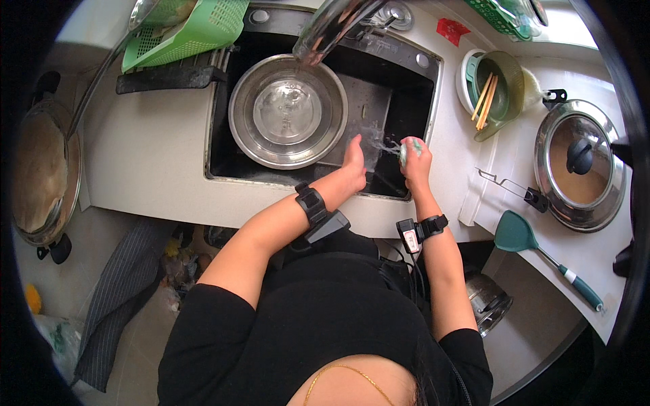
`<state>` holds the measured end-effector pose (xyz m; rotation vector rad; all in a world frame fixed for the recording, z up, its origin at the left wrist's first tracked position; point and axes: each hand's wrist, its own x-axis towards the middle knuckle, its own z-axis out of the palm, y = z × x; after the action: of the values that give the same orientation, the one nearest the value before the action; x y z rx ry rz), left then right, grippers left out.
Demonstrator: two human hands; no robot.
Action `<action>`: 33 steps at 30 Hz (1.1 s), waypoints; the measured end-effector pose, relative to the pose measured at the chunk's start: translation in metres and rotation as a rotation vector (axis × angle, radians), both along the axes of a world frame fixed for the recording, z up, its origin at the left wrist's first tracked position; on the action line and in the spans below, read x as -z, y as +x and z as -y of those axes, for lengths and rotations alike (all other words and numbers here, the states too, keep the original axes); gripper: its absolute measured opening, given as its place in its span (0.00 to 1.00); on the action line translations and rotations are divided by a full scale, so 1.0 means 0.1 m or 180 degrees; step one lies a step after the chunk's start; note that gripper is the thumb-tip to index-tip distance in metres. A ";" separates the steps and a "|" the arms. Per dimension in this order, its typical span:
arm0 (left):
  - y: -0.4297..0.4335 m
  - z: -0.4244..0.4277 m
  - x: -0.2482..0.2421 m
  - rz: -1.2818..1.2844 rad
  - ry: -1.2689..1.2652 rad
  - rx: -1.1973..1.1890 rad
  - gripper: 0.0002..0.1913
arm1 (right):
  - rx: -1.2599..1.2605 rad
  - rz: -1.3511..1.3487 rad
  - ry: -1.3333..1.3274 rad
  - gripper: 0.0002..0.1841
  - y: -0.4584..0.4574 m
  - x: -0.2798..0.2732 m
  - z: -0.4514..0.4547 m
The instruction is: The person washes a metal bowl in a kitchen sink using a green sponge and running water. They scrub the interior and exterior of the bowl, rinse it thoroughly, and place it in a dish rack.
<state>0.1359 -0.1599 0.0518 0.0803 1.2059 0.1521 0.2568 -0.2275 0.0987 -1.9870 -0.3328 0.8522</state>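
Note:
Over the right side of the black sink (325,175), my right hand (417,165) is clenched around a green-and-white cloth or sponge (404,154), mostly hidden in the fist. Whitish water spurts from it towards the left. My left hand (355,162) is held edge-on above the sink, thumb raised, with nothing visible in it; its other fingers are largely hidden. Just left of that hand, a round stainless steel basin (241,129) rests in the sink, its pale round base bearing embossed marks. The shiny faucet (330,35) reaches over the basin's rim.
A green perforated basket (218,25) stands at the sink's back left. To the right are nested bowls with chopsticks (486,101), a glass-lidded pan (546,198) and a teal spatula (515,232). A large pan (40,172) sits at far left.

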 end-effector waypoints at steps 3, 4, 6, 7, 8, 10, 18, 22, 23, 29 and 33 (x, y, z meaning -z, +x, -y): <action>-0.02 0.01 -0.07 0.0001 -0.0068 0.0038 0.34 | -0.0094 0.0291 0.0036 0.14 0.03 0.10 -0.02; -0.03 0.01 -0.12 0.0010 -0.0078 0.0049 0.34 | -0.0141 0.0439 0.0065 0.16 0.04 0.13 -0.03; -0.04 0.00 -0.21 -0.0003 -0.0170 0.0044 0.33 | -0.0074 0.0326 -0.0019 0.17 0.06 0.16 -0.05; -0.04 0.00 -0.24 -0.0015 -0.0180 0.0039 0.33 | 0.0004 0.0289 -0.0126 0.17 0.07 0.16 -0.06; -0.04 0.00 -0.27 -0.0014 -0.0191 0.0040 0.33 | -0.0018 0.0257 -0.0048 0.18 0.07 0.15 -0.07; -0.04 0.01 -0.25 -0.0035 -0.0143 0.0009 0.33 | 0.0047 0.0193 -0.0033 0.19 0.07 0.12 -0.09; -0.04 0.13 0.06 0.0129 -0.0038 0.0090 0.30 | 0.0349 -0.0372 -0.0005 0.18 0.05 0.06 -0.12; 0.00 0.10 -0.14 0.0747 -0.0120 0.0416 0.26 | 0.0505 -0.1247 0.0005 0.16 0.04 0.03 -0.11; 0.01 0.09 -0.22 0.0907 -0.0083 0.0395 0.26 | 0.0444 -0.1687 0.0363 0.16 0.02 0.00 -0.11; 0.03 0.04 -0.51 0.1322 0.0510 0.0565 0.32 | 0.0116 -0.2091 0.1018 0.22 -0.16 -0.23 -0.08; -0.01 -0.09 -0.45 0.1089 0.0059 0.0361 0.14 | -0.0262 -0.1012 0.0311 0.23 -0.10 -0.36 -0.07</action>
<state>0.1348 -0.1507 0.0963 0.1331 0.8564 0.0737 0.2467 -0.2207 0.1343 -1.7240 -0.2672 1.1635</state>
